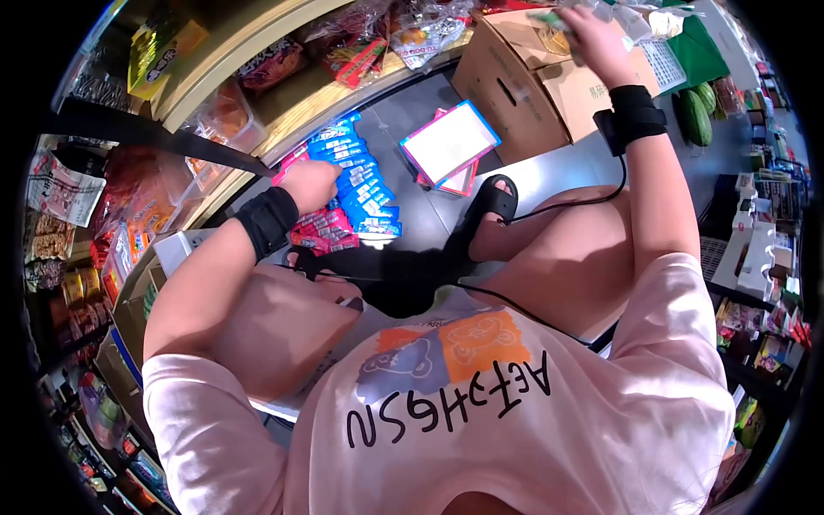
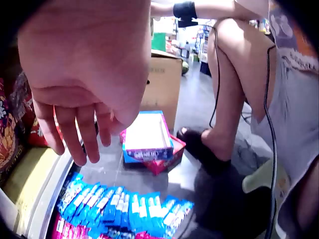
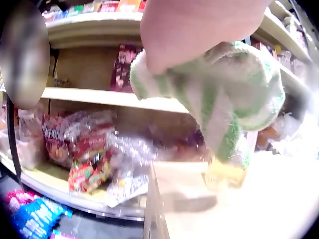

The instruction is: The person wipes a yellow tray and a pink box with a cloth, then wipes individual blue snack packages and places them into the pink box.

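Observation:
My right hand pinches a green-and-white striped cloth, which hangs folded over the top of a cardboard box. In the right wrist view, thumb and palm show above the cloth, while most of the fingers are hidden. My left hand hovers by the shelf edge with its fingers hanging loosely and nothing held. Overlapping rows of small blue packets lie on the floor below it. Pink packets lie beside them, nearer my foot.
A shallow blue-edged box with a white inside rests on a pink box between the packets and the carton. A low shelf holds bagged snacks. Watermelon-like green melons lie right of the carton. A sandalled foot stands nearby.

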Demonstrator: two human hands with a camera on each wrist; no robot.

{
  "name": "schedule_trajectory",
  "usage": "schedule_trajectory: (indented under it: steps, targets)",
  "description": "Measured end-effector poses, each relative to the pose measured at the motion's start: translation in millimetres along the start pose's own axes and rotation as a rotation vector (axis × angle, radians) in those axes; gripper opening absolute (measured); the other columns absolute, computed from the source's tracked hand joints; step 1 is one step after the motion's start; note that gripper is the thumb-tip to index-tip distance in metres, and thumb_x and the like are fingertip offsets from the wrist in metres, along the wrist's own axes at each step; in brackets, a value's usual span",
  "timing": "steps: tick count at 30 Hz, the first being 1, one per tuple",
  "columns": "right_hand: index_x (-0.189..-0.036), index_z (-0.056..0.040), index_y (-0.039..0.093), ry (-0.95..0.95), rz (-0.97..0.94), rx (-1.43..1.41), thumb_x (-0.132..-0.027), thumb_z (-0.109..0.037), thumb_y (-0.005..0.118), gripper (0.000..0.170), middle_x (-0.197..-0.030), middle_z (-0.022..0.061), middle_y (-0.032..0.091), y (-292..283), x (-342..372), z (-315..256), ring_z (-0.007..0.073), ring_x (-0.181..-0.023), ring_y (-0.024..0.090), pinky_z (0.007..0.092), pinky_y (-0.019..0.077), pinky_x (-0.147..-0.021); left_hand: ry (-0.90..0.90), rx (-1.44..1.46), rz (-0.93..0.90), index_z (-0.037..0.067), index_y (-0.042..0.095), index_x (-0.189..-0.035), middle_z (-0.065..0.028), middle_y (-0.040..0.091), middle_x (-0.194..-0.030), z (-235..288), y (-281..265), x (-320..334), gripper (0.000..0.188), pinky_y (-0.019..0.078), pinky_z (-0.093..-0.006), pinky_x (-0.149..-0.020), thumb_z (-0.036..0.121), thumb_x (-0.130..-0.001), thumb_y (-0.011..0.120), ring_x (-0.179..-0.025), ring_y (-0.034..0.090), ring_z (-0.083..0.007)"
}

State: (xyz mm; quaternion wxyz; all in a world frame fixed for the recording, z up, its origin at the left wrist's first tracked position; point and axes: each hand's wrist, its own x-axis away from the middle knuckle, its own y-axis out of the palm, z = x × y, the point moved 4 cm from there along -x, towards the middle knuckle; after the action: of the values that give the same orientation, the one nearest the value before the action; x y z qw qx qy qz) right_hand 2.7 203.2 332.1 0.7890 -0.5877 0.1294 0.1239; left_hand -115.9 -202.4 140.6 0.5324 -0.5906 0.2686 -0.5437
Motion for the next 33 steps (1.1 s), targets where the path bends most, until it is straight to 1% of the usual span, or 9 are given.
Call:
schedule_trajectory:
  steps: [6, 8, 15, 17, 21, 25, 27, 30, 33]
  targets:
    - [-0.118, -0.0107, 0.051, 0.062, -0.225, 0.124, -0.087, -0.025, 0.055, 0.034, -0.101, 0.013, 0.056, 124, 60, 41, 0.031, -0.092, 0.06, 0.0419, 0.0499, -0.074, -0.067, -0.042, -0.308, 0.006, 0.064, -0.097, -0.0179, 0.066, -0.089, 0, 26, -3, 0.025, 0.0502, -0.0463, -0.075, 0.021, -0.078, 0.06, -0.086, 0.063, -0.0353]
    - [-0.122, -0.0118, 0.047, 0.16, -0.442, 0.119, -0.09, -0.03, 0.052, 0.037, -0.108, 0.0125, 0.055, 135, 71, 39, 0.0315, -0.097, 0.059, 0.0447, 0.049, -0.077, -0.035, 0.064, -0.173, 0.005, 0.064, -0.097, -0.0177, 0.065, -0.089, 1, 21, -7, 0.026, 0.0501, -0.046, -0.076, 0.022, -0.078, 0.06, -0.087, 0.063, -0.0351]
    - [-0.115, -0.008, 0.048, 0.188, -0.351, -0.004, -0.083, -0.029, 0.058, 0.04, -0.105, 0.0172, 0.056, 151, 72, 51, 0.0363, -0.098, 0.057, 0.0464, 0.0469, -0.082, -0.087, 0.085, 0.068, 0.003, 0.062, -0.1, -0.0186, 0.064, -0.092, 9, -75, -13, 0.027, 0.0496, -0.043, -0.077, 0.021, -0.08, 0.058, -0.088, 0.062, -0.0346]
    - [-0.122, -0.0076, 0.047, 0.278, -0.509, -0.012, -0.083, -0.018, 0.053, 0.041, -0.11, 0.0173, 0.056, 146, 66, 52, 0.036, -0.105, 0.055, 0.0448, 0.0468, -0.086, -0.057, 0.192, 0.611, 0.003, 0.061, -0.101, -0.02, 0.063, -0.09, -10, -149, -3, 0.026, 0.0493, -0.0417, -0.076, 0.019, -0.081, 0.057, -0.087, 0.062, -0.034]
    - [-0.12, -0.0118, 0.05, 0.426, -0.648, 0.097, -0.084, -0.012, 0.048, 0.036, -0.108, 0.0147, 0.058, 152, 69, 64, 0.0322, -0.106, 0.057, 0.0448, 0.0488, -0.081, -0.296, -0.005, 1.195, 0.003, 0.059, -0.108, -0.02, 0.061, -0.1, -84, -232, 55, 0.033, 0.0478, -0.0437, -0.08, 0.016, -0.079, 0.062, -0.091, 0.06, -0.0357]
    - [-0.11, -0.0084, 0.053, 0.311, -0.261, 0.111, -0.082, -0.015, 0.053, 0.029, -0.106, 0.0143, 0.061, 91, 32, 13, 0.0318, -0.102, 0.058, 0.0421, 0.0485, -0.08, -0.825, -0.221, 0.975, 0.005, 0.053, -0.121, -0.0241, 0.056, -0.11, -158, -217, 79, 0.049, 0.0478, -0.0473, -0.081, 0.025, -0.078, 0.066, -0.096, 0.058, -0.0397]
    - [-0.102, -0.0046, 0.057, 0.159, -0.121, -0.147, -0.081, -0.018, 0.055, 0.025, -0.1, 0.0183, 0.061, 99, 16, -5, 0.0352, -0.095, 0.059, 0.0443, 0.0486, -0.077, -0.675, -0.256, 0.941, 0.007, 0.054, -0.12, -0.0225, 0.06, -0.105, -208, -193, 77, 0.047, 0.0482, -0.0471, -0.079, 0.028, -0.079, 0.065, -0.094, 0.059, -0.039]
    - [-0.078, 0.0031, 0.064, 0.243, -0.478, -0.533, -0.084, -0.029, 0.052, 0.035, -0.082, 0.0231, 0.063, 103, 11, -85, 0.0386, -0.08, 0.062, 0.0441, 0.0511, -0.072, -0.678, -0.315, 0.902, 0.008, 0.057, -0.117, -0.0191, 0.064, -0.097, -230, -195, 70, 0.041, 0.0474, -0.0474, -0.078, 0.031, -0.083, 0.061, -0.092, 0.06, -0.0365]
    - [-0.073, 0.0063, 0.06, 0.344, -1.277, -0.897, -0.093, -0.038, 0.042, 0.052, -0.056, 0.0097, 0.059, 185, 59, -133, 0.0192, -0.045, 0.059, 0.0313, 0.0506, -0.042, -0.671, -0.355, 0.871, 0.006, 0.058, -0.116, -0.0177, 0.064, -0.102, -234, -204, 65, 0.043, 0.0466, -0.0454, -0.081, 0.034, -0.084, 0.058, -0.095, 0.06, -0.0357]
